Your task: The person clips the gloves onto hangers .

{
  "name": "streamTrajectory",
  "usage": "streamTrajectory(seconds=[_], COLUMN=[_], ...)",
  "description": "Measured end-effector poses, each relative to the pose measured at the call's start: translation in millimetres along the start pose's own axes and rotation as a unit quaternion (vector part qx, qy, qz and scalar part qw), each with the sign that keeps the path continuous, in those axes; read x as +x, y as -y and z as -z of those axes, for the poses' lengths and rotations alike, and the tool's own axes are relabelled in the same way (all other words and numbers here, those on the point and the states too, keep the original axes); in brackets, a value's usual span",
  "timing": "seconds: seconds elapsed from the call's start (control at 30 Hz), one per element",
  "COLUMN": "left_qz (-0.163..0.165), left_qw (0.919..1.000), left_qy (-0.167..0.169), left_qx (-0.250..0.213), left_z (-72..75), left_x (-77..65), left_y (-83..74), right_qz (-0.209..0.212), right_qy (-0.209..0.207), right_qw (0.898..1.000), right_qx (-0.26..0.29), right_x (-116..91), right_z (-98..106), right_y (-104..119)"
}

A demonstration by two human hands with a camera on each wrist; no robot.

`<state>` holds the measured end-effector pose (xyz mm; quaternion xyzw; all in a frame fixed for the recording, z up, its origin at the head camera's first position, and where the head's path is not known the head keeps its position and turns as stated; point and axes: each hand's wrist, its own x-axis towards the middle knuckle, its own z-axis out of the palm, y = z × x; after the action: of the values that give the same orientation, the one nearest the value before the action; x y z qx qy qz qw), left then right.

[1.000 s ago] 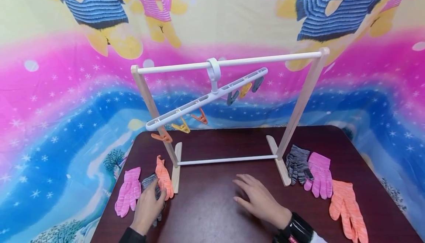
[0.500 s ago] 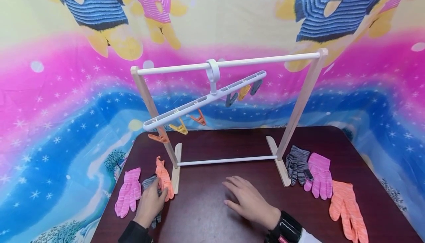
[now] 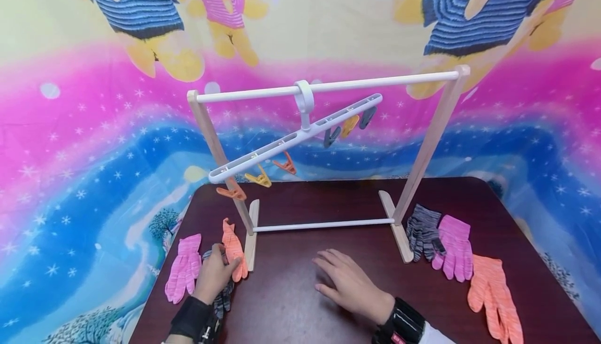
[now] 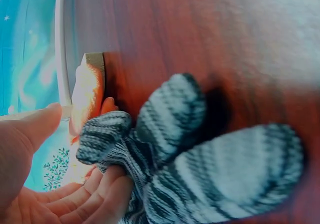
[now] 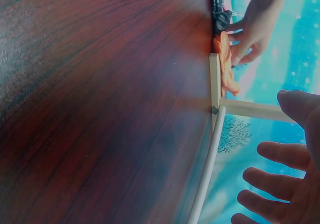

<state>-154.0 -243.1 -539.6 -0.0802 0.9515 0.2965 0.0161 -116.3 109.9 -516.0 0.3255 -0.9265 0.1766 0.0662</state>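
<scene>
At the left of the table, my left hand [image 3: 212,277] is over a grey-black striped knit glove [image 3: 223,300] and covers part of it. In the left wrist view its fingers [image 4: 107,196] touch the striped glove [image 4: 220,169], while the thumb stands apart from it. Beside that glove lie an orange glove [image 3: 233,252] and a pink glove [image 3: 184,268]. My right hand [image 3: 349,287], fingers spread, is above the middle of the table and holds nothing. A white clip hanger [image 3: 281,150] with orange, yellow and grey clips hangs slanted from the rack's top bar [image 3: 385,82].
The wooden-legged rack [image 3: 429,143] stands on the dark table [image 3: 291,281], with a low white crossbar [image 3: 324,225]. To its right lie another grey striped glove [image 3: 422,232], a pink glove [image 3: 453,247] and an orange glove [image 3: 494,294]. A printed curtain [image 3: 300,31] hangs behind.
My right hand has shifted a little to the left. My left hand has moved slightly forward over the striped glove, and more of its wrist strap shows.
</scene>
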Motion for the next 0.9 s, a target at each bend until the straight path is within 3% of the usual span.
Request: streamTrajectory(seconds=[0.2,0.53,0.9], left_qz=[0.016,0.019,-0.025], left_qw=[0.9999,0.9981,0.9941], left_qy=[0.001,0.006,-0.052], left_qx=[0.004,0.058,0.091], left_z=[3.6,0.0,-7.5], left_x=[8.5,18.0,17.8], left_y=[-4.1,-2.2,4.6], right_qz=[0.001,0.002,-0.005], right_qy=[0.008,0.013,0.021], right_qw=[1.000,1.000,1.000], right_qx=[-0.002,-0.007,0.004], right_x=[1,6,9], right_z=[-1,-1,0], right_y=[-1,1,2])
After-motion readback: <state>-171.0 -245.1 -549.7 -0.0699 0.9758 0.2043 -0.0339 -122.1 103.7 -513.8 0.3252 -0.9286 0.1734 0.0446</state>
